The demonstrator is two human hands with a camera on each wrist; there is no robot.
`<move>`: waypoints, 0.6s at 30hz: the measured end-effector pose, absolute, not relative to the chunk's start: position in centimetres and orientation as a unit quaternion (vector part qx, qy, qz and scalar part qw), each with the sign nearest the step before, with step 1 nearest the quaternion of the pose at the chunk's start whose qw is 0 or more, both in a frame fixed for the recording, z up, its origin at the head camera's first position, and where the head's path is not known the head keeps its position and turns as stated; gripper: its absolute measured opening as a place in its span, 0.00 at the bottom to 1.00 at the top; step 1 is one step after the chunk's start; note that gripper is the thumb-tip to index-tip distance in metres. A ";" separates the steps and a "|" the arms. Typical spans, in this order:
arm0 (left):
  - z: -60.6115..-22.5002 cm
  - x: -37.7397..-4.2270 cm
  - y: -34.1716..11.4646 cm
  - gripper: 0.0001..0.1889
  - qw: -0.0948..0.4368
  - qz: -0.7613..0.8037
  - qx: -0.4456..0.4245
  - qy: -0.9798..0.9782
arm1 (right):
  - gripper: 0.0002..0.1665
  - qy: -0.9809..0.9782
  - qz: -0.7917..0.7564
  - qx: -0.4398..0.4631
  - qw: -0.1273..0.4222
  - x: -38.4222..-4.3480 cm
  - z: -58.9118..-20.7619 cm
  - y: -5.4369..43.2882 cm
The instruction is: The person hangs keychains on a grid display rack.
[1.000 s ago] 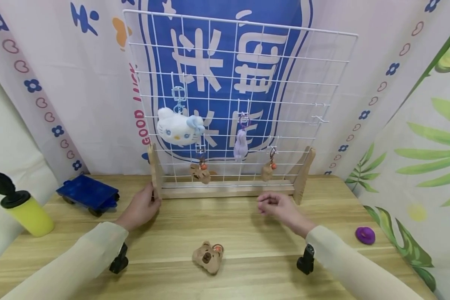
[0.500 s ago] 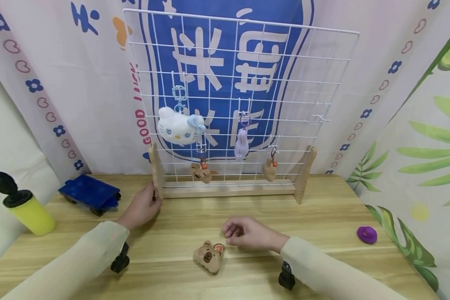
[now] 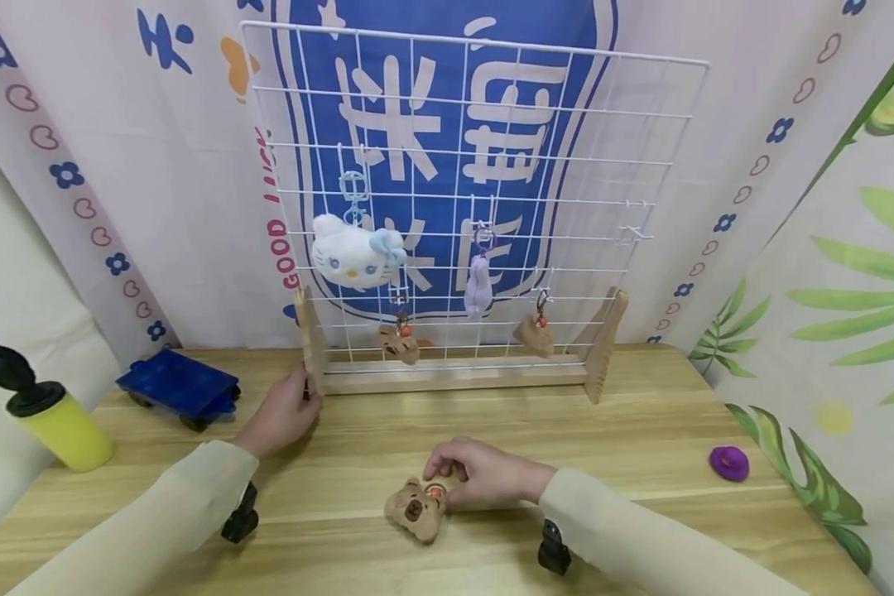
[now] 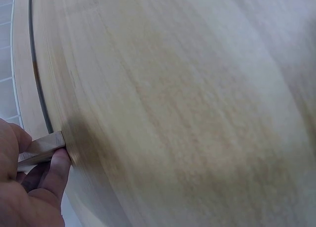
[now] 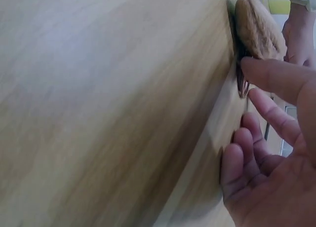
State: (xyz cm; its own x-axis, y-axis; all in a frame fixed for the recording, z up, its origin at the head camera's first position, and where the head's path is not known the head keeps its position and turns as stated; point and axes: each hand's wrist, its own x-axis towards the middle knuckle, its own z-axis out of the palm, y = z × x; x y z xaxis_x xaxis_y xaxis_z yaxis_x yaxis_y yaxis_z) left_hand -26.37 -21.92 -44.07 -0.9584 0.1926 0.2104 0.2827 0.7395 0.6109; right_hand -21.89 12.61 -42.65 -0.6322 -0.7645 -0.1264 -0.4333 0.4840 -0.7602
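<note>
My left hand [image 3: 283,411] pinches the lower end of the left wooden upright [image 4: 44,144] of a white wire grid rack [image 3: 439,153]. On the table before me lies a brown plush animal-head keychain [image 3: 415,511], face up, with a ring and a red-orange bead at its upper right. My right hand [image 3: 484,472] is beside it, thumb and index fingertips on either side of the ring [image 5: 242,86] with a gap between them. The other fingers are loosely bent near the tabletop. On the rack hang a white plush cat head [image 3: 353,255], a lilac plush [image 3: 479,285] and two brown plush keychains [image 3: 400,343].
A blue toy cart [image 3: 179,385] and a yellow cylinder with a black top [image 3: 60,426] stand at the left. Near the right edge sits a small purple hat-shaped thing [image 3: 729,463]. Bare white hooks [image 3: 631,233] are on the grid's right side. A printed curtain [image 3: 156,165] hangs behind.
My right hand has come from near the rack's right foot forward and left to the plush keychain on the table. The right hanging brown plush has turned. My left hand has stayed put.
</note>
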 end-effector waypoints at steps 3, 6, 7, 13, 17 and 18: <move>-44.1 -26.3 -21.8 0.30 0.066 -0.339 -0.126 -0.930 | 0.19 0.835 -0.349 -0.363 0.222 -21.9 -42.7 12.5; -44.1 -26.4 -21.8 0.31 0.069 -0.337 -0.128 -0.930 | 0.17 0.838 -0.348 -0.361 0.216 -21.9 -42.9 12.4; -44.1 -26.4 -21.8 0.31 0.071 -0.337 -0.130 -0.930 | 0.17 0.838 -0.349 -0.361 0.214 -21.9 -42.9 12.4; -44.1 -26.4 -21.8 0.30 0.071 -0.342 -0.135 -0.927 | 0.15 0.823 -0.382 -0.352 0.228 -21.8 -43.2 12.6; -44.1 -26.2 -21.8 0.29 0.074 -0.342 -0.133 -0.927 | 0.14 0.820 -0.396 -0.336 0.242 -21.7 -43.2 12.7; -44.1 -26.2 -21.8 0.29 0.076 -0.342 -0.133 -0.927 | 0.13 0.819 -0.398 -0.334 0.243 -21.7 -43.1 12.7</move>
State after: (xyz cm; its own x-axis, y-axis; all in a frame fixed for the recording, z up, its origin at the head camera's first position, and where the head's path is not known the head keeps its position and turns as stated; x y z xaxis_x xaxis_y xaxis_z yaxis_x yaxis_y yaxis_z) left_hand -26.22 -21.84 -44.13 -0.9530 0.1953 0.2318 0.2990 0.7310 0.6133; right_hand -21.73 12.75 -43.13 -0.6589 -0.7403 -0.1332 -0.3537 0.4612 -0.8138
